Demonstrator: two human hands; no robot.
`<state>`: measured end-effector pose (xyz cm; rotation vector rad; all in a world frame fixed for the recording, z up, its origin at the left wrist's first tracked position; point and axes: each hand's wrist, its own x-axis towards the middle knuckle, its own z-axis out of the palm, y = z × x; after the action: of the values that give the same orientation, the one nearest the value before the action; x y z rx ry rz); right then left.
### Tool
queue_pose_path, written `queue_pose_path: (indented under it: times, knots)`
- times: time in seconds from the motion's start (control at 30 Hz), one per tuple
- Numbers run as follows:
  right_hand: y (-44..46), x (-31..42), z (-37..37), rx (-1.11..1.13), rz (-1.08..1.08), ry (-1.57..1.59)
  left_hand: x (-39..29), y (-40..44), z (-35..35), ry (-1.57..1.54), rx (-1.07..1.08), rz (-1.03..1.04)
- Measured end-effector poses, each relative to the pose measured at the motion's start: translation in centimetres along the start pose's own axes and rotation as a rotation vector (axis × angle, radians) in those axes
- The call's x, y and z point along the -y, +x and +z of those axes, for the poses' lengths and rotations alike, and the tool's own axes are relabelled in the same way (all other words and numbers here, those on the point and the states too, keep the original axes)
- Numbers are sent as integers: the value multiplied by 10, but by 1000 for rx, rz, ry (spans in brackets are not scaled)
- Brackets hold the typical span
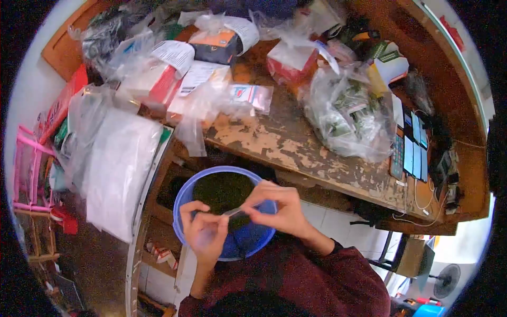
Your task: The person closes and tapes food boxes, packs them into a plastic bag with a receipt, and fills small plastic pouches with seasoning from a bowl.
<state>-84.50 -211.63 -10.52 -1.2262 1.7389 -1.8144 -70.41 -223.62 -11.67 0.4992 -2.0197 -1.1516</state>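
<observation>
Over a blue bucket, my two hands meet at a small piece of clear plastic. One end of it is pinched between the thumb and fingers of my left hand. The fingertips of my right hand grip the other end. Whether the piece is a bag or a strip I cannot make out. Inside the bucket lies a dark green loose mass, partly hidden behind my hands.
A worn wooden table stands just beyond the bucket. On it are boxes, a bulging clear bag and several phones at the right. White plastic sheets hang at the left. A fan is at lower right.
</observation>
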Motion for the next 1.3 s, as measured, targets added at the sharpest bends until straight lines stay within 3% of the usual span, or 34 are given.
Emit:
queue_pose_path:
  times: [0.07, 0.13, 0.2, 0.23, 0.3, 0.33, 0.4, 0.43, 0.53, 0.6, 0.63, 0.7, 0.73, 0.83, 0.9, 0.93, 1.0, 1.07, 1.13, 1.17, 1.23, 1.3]
  knots:
    - [1, 3, -21, -34, -35, -97, 3, 2, 0, -132, -58, -109]
    - [-4, 7, -30, -6, 73, -167, 11, 6, -5, -122, 178, -124]
    - [-8, 9, -38, -44, 103, -199, 23, 11, 4, -133, 210, -21]
    - [-9, 9, -44, -88, 125, -227, 17, 15, 6, -355, 259, -286]
    - [-12, 10, -73, -465, 157, -255, 33, 11, 1, -669, 370, -694]
    - [-2, 30, -80, -697, 89, -328, 43, 8, 3, -654, 344, -703]
    - [3, 26, -105, -989, -94, -446, 50, 12, 9, -1190, 134, -777]
    - [10, 22, -108, -1135, -210, -511, 42, 16, 9, -1194, 141, -791]
    - [8, 6, -85, -1018, -213, -569, 33, 21, 14, -1170, 207, -774]
    - [2, 7, -47, -436, 19, -655, 26, 19, 15, -1059, 203, -763]
    - [6, 12, -20, -157, 173, -439, 27, 15, 15, -1062, 180, -765]
    - [11, 6, 19, 98, 163, -318, 30, 12, 14, -947, 211, -676]
    - [10, -6, 31, 45, 102, -418, 30, 11, 12, -954, 189, -669]
    - [15, -16, 32, 55, 129, -332, 26, 10, -3, -710, 123, -604]
    - [17, -14, 30, 45, 293, -207, 34, 4, -10, -613, 122, -610]
    - [20, -14, 29, 63, 284, -212, 38, 1, -13, -504, 155, -621]
    - [24, -17, 27, 200, -3, -434, 41, -1, -15, -372, 104, -520]
    - [17, -22, 29, 234, 73, -394, 40, -1, -16, -238, 70, -425]
    - [10, -33, 30, 252, 240, -355, 33, 3, -19, 181, -200, -256]
    - [10, -33, 30, 245, 238, -352, 40, -4, -19, 150, -265, -365]
    - [10, -29, 32, 145, 465, -227, 30, -11, -20, 128, -169, -443]
    - [5, -25, 38, 168, 378, -246, 17, -12, -17, 78, 49, -555]
